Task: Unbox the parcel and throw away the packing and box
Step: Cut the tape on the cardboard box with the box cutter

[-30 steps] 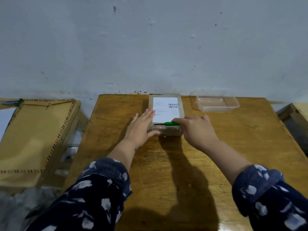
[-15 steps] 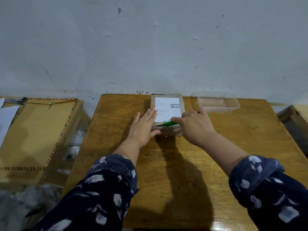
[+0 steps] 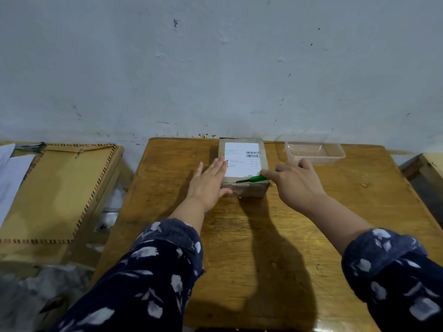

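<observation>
Two hands on one small parcel (image 3: 242, 164) at the far edge of the wooden table (image 3: 263, 236): left hand (image 3: 211, 183) spread flat, fingers apart, against the near-left corner, right hand (image 3: 294, 180) closed around a green-handled cutter (image 3: 254, 179) laid along the near top edge. Risky, that bracing thumb so near the blade's line. Also likely to slice the contents if pushed deep, or to skid the box toward the clear plastic tub (image 3: 314, 152).
</observation>
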A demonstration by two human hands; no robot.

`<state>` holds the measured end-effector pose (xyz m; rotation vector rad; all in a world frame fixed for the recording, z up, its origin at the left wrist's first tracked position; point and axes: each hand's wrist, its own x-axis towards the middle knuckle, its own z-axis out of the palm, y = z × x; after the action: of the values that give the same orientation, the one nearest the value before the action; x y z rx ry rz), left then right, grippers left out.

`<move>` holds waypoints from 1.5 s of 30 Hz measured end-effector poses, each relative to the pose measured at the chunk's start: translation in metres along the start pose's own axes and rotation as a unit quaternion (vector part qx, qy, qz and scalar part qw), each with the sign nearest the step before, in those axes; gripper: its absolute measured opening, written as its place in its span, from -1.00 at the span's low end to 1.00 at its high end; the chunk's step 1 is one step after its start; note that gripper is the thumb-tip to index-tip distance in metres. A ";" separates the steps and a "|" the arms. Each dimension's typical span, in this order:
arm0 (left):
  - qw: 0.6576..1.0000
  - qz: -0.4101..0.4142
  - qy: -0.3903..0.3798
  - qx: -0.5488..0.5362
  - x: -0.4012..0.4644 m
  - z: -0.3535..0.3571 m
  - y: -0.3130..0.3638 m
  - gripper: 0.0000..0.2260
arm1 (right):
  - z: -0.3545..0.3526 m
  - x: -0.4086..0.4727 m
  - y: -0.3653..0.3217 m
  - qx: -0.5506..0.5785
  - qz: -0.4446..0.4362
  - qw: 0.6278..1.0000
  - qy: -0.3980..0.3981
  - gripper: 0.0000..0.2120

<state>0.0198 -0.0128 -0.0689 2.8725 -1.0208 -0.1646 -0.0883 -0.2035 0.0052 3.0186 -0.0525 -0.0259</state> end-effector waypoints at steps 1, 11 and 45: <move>1.000 0.000 -0.001 -0.001 0.000 0.000 0.000 -0.26 | 0.003 -0.001 0.004 0.004 0.004 1.000 0.004 -0.45; 1.000 0.005 -0.004 0.017 -0.001 -0.001 0.002 -0.21 | 0.032 -0.019 0.035 0.005 0.041 0.999 0.036 -0.43; 0.998 0.013 -0.048 -0.040 0.005 -0.004 0.009 -0.37 | 0.010 0.000 0.007 0.026 0.016 0.999 0.030 -0.53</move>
<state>0.0193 -0.0225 -0.0639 2.8021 -1.0430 -0.3366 -0.0886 -0.2119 -0.0037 3.0674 -0.0967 0.0692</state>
